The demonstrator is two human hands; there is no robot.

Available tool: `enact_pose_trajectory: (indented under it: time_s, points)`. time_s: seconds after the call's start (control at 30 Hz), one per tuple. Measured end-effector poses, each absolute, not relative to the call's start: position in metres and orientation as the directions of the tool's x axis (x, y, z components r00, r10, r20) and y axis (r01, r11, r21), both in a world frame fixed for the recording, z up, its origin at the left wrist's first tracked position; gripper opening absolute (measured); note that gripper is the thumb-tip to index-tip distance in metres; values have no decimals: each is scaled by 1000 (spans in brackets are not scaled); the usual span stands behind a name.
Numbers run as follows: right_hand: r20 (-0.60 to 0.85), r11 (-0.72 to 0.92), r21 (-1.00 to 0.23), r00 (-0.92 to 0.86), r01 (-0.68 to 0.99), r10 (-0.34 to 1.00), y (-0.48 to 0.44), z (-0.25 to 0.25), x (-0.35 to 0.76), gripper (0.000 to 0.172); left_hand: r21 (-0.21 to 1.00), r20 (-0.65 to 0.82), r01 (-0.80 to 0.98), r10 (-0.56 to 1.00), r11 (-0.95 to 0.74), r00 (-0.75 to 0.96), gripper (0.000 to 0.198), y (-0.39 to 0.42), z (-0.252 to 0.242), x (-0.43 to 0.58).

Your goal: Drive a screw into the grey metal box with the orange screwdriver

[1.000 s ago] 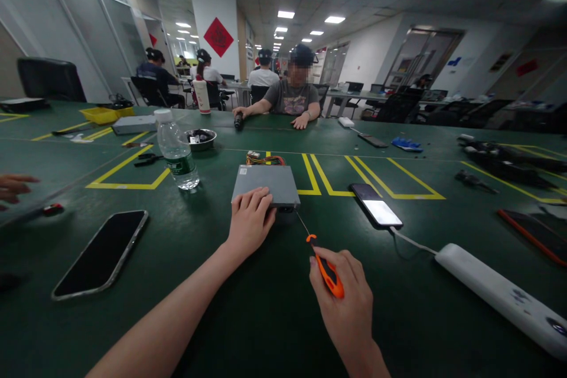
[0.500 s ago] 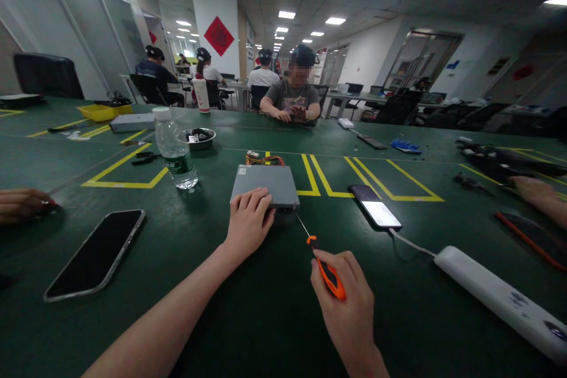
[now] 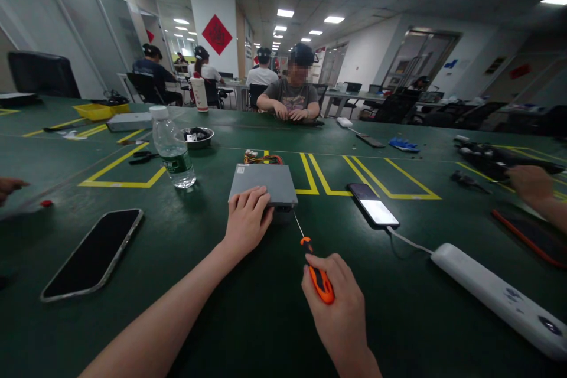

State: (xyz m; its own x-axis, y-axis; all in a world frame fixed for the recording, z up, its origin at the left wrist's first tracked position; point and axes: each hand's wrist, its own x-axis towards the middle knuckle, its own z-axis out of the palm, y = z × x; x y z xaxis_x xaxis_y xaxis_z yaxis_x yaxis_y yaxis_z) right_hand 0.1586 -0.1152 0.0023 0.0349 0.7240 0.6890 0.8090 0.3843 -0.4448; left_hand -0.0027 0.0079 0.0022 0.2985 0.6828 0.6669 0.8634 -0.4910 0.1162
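A grey metal power supply (image 3: 270,180) with a white label lies on the green table, its bundle of coloured wires (image 3: 263,157) behind it. My left hand (image 3: 247,215) grips its near left part, fingers over the top and thumb by the front face. In my right hand (image 3: 339,295) is a screwdriver (image 3: 321,283) with an orange and black handle, fingers closed round it. Its thin shaft slants up and left, and the tip is at the power supply's front right corner. Whether the tip sits in a screw is too small to tell.
A water bottle (image 3: 173,150) and a metal bowl (image 3: 198,137) stand at the left, beyond a dark phone (image 3: 94,254). To the right lie a lit phone (image 3: 374,205) and a white power strip (image 3: 496,298). Other people's hands show at both edges; a person sits opposite.
My right hand and the screwdriver handle have shifted slightly left, while the tip stays at the same corner. At the left edge, another person's hand has drawn back from a small red thing.
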Motion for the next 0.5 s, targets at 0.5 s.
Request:
enact_pose_trajectory:
  time_s: [0.5]
  points:
    - [586,226,-581,209,782,783,-116,-1,162,19,113,663,865,686,-488,300,23,9,1,-3]
